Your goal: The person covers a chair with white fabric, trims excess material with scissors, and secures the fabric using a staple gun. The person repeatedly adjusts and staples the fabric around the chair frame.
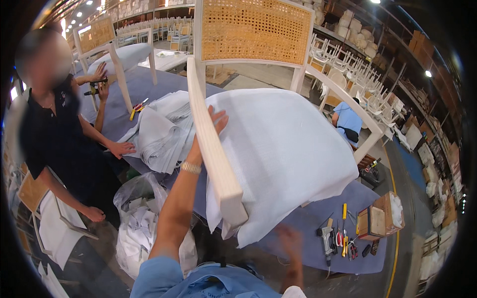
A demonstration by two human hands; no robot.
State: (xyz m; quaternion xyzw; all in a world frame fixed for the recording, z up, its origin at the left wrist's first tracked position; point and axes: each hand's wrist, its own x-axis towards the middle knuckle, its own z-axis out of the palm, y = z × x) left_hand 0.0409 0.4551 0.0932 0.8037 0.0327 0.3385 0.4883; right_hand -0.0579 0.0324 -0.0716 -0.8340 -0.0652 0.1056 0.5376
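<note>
An armchair [226, 184] with a pale wood frame and a woven cane back [256, 30] stands on the table before me. Light blue-white fabric [288, 134] lies over its seat, with loose edges hanging at the front. My left arm, with a watch at the wrist, reaches behind the left armrest. My left hand [218, 120] rests on the fabric by the seat's rear left side, its fingers stretched out. My right hand [289, 242] is low in front of the seat, below the fabric's front edge and apart from it. Motion smears its fingers.
A stapler-like air tool [326, 242], several hand tools [344, 233] and small cartons [372, 223] lie on the table at right. Folded fabric [161, 131] is piled at left beside scissors [137, 109]. A bag of scraps [141, 223] sits below. A co-worker [59, 129] stands left.
</note>
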